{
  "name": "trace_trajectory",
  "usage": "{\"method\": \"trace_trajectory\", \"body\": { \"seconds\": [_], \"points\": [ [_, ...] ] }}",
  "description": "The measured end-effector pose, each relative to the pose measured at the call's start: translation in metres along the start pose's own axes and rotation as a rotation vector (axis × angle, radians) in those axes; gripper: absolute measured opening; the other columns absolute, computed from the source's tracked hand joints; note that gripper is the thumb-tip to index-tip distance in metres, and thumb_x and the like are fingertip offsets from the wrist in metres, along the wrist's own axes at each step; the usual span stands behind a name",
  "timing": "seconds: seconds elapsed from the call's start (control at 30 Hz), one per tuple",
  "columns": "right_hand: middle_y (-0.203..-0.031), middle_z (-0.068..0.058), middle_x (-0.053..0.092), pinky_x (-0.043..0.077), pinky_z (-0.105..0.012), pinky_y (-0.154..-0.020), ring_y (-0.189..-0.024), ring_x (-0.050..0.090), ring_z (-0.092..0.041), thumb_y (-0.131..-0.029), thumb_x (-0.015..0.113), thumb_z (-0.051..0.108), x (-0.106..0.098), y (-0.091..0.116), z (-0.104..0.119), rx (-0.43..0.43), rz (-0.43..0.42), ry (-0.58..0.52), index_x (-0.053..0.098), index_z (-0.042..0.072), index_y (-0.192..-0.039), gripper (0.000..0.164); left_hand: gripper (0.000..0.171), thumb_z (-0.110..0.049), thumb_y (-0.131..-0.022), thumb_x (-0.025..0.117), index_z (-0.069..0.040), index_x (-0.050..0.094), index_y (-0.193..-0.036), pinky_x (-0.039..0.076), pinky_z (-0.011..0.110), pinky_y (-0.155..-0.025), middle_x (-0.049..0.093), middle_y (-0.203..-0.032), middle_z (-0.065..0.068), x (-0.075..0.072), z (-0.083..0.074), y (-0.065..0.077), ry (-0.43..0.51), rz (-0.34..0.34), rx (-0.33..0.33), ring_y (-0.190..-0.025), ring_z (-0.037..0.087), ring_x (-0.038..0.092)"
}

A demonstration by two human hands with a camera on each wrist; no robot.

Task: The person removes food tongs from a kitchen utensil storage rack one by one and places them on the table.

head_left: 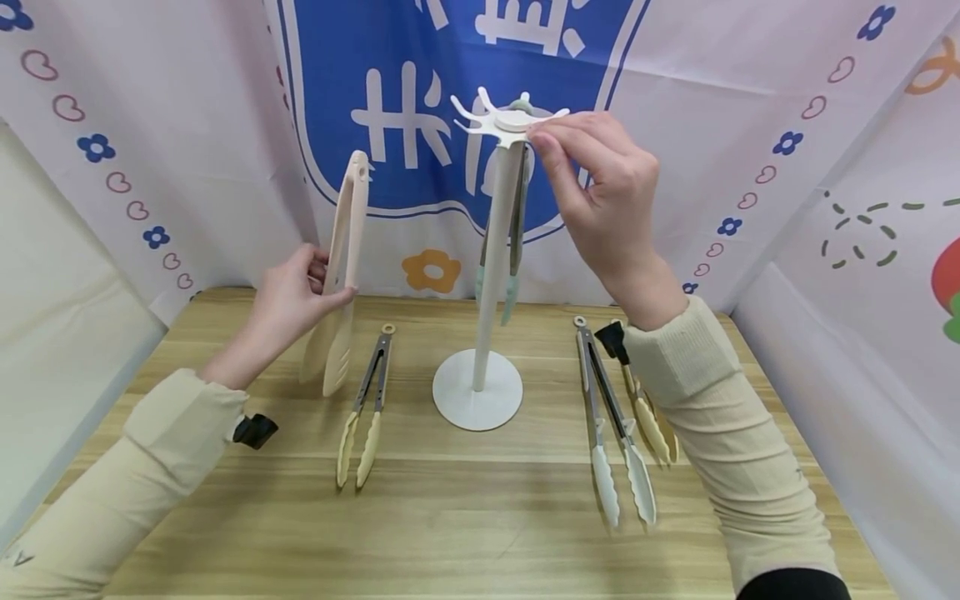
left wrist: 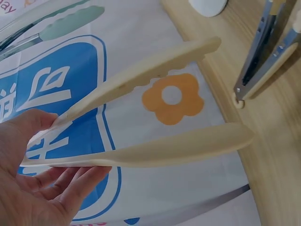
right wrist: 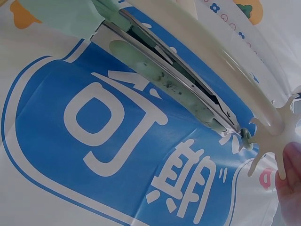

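Observation:
In the head view, my left hand [head_left: 288, 292] holds beige tongs [head_left: 354, 242] upright, hinge end up, left of a white stand [head_left: 491, 275]. Thumb and fingers lie on opposite arms of these tongs, whose tips spread apart in the left wrist view. My right hand [head_left: 611, 179] pinches one prong of the hook rack [head_left: 512, 123] on top of the stand. Green-tipped tongs [right wrist: 155, 70] hang from a hook at the back of that rack, next to the pole.
Yellow-tipped tongs [head_left: 371, 446] lie on the wooden table [head_left: 450, 517] left of the stand's round base [head_left: 457, 400]. White-tipped tongs [head_left: 639, 483] lie to the right, beside other yellow-tipped tongs [head_left: 651, 425] partly hidden by my right sleeve. A printed cloth [head_left: 690, 108] hangs behind.

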State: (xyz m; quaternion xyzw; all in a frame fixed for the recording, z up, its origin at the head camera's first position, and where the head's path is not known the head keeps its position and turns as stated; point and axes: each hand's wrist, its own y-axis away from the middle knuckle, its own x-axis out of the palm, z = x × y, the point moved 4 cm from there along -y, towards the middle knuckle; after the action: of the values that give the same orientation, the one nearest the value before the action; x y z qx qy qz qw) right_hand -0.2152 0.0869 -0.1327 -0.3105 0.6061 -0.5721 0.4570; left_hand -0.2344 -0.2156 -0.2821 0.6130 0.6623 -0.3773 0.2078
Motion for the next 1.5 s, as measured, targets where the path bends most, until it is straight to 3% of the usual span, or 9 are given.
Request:
{"method": "trace_trajectory", "body": {
  "seconds": [0.2,0.47,0.7,1.27,1.5],
  "points": [
    [-0.084,-0.011,0.069,0.048,-0.027,-0.077,-0.083,0.062,-0.022,-0.085,0.061,0.004,0.0,0.0,0.0,-0.001,0.005,-0.004,0.071,-0.003,-0.083,0.012,0.052,-0.026,-0.081,0.068,0.008,0.045,-0.112,0.051,0.045,-0.071,0.057,-0.098,0.025,0.002,0.01,0.007,-0.043,0.041,-0.026,-0.087,0.036,0.057],
    [-0.085,-0.011,0.069,0.048,-0.026,-0.075,-0.082,0.061,-0.022,-0.085,0.061,0.004,0.0,0.0,0.0,-0.002,0.003,0.003,0.071,-0.003,-0.083,0.012,0.047,-0.03,-0.079,0.068,0.004,0.047,-0.105,0.049,0.033,-0.056,0.06,-0.093,0.022,0.006,0.026,0.015,-0.108,0.104,-0.066,-0.073,0.03,0.058],
    [-0.084,-0.011,0.069,0.048,-0.026,-0.075,-0.082,0.061,-0.022,-0.085,0.061,0.005,0.0,-0.001,0.0,-0.001,0.001,0.006,0.071,-0.003,-0.083,0.012,0.049,-0.031,-0.079,0.067,0.006,0.048,-0.105,0.045,0.031,-0.057,0.062,-0.09,0.021,0.011,0.04,0.02,-0.168,0.168,-0.1,-0.072,0.028,0.059],
    [-0.083,-0.011,0.069,0.048,-0.027,-0.08,-0.083,0.062,-0.023,-0.085,0.062,0.005,0.0,0.0,0.0,0.0,0.0,0.001,0.071,-0.003,-0.082,0.012,0.052,-0.033,-0.079,0.067,0.008,0.045,-0.102,0.051,0.033,-0.051,0.057,-0.083,0.019,0.03,0.074,0.035,-0.091,0.348,-0.239,-0.06,0.022,0.055],
    [-0.084,-0.011,0.069,0.048,-0.026,-0.078,-0.083,0.062,-0.023,-0.085,0.062,0.005,0.0,0.0,0.0,-0.001,0.005,0.005,0.071,-0.003,-0.083,0.012,0.048,-0.031,-0.079,0.066,0.008,0.046,-0.098,0.051,0.034,-0.05,0.055,-0.076,0.017,0.039,0.085,0.034,-0.107,0.352,-0.256,-0.056,0.02,0.054]
  ]
}}
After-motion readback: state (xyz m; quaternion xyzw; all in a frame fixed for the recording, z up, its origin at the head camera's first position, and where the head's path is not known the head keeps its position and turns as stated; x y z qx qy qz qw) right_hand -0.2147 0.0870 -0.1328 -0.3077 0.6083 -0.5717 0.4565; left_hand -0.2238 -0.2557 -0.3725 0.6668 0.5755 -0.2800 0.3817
